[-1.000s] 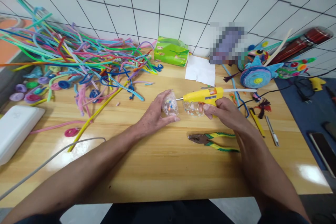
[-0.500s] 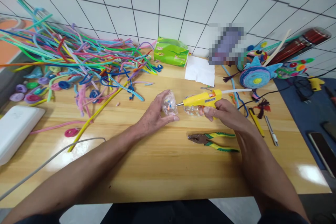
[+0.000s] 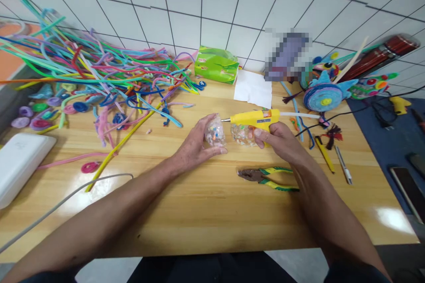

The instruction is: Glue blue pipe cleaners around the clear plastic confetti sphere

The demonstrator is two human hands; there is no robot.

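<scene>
My left hand [image 3: 199, 141] is wrapped round a clear plastic cup-like piece [image 3: 215, 131] with small coloured bits in it, its rim turned to the right. In my right hand [image 3: 274, 137] is a yellow hot glue gun [image 3: 254, 118], with a white glue stick [image 3: 299, 114] out of its back. The gun's metal nozzle points left, at the upper rim of the clear piece; I cannot tell whether it touches. Below the gun's barrel, a second clear piece with coloured bits [image 3: 243, 135] is close to my right fingers, which partly hide it.
Pliers [image 3: 265, 177] lie near my right forearm, with a yellow cutter [image 3: 324, 154] and a pen-like tool [image 3: 343, 166] beyond. Many pipe cleaners [image 3: 109, 70] heap up at the left. A green tissue pack [image 3: 216, 65], white paper [image 3: 253, 89] and a blue round craft [image 3: 322, 97] stand at the back.
The glue gun's nozzle has moved up and slightly left along the clear piece's rim, and my right hand has shifted with it. My left hand has stayed nearly still.
</scene>
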